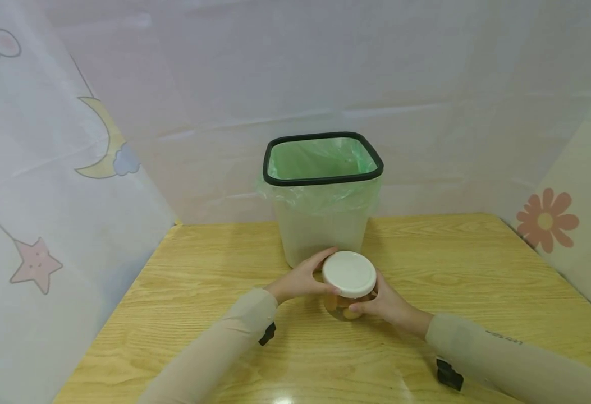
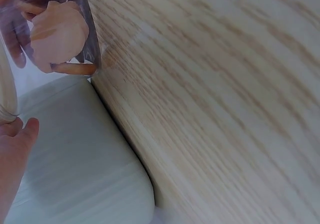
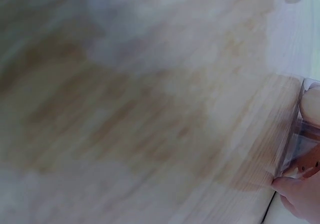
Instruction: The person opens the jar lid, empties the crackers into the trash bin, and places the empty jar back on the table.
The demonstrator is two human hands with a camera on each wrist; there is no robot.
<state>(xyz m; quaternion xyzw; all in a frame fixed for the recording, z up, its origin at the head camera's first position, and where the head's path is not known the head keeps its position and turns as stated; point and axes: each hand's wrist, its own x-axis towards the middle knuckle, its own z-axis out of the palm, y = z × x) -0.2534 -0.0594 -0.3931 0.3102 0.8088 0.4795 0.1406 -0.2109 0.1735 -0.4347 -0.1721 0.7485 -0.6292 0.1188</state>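
A clear jar (image 1: 333,306) with a white lid (image 1: 349,274) stands upright in front of the bin, lid uppermost. My left hand (image 1: 302,279) grips the lid from the left, thumb at the near edge and fingers reaching round the far side. Lower down on the right, my right hand (image 1: 387,303) holds the jar's body, its thumb across the front. Through the wall in the left wrist view show flat brown biscuits (image 2: 59,36), one with a scalloped edge. The right wrist view catches only fingertips (image 3: 286,185) at the jar's base edge.
Right behind the jar rises a pale waste bin (image 1: 320,221) with a black rim (image 1: 325,182) and a green bag (image 1: 320,157) lining it. All stand on a wood-grain table (image 1: 199,314). A printed cloth (image 1: 214,84) hangs around the back and sides.
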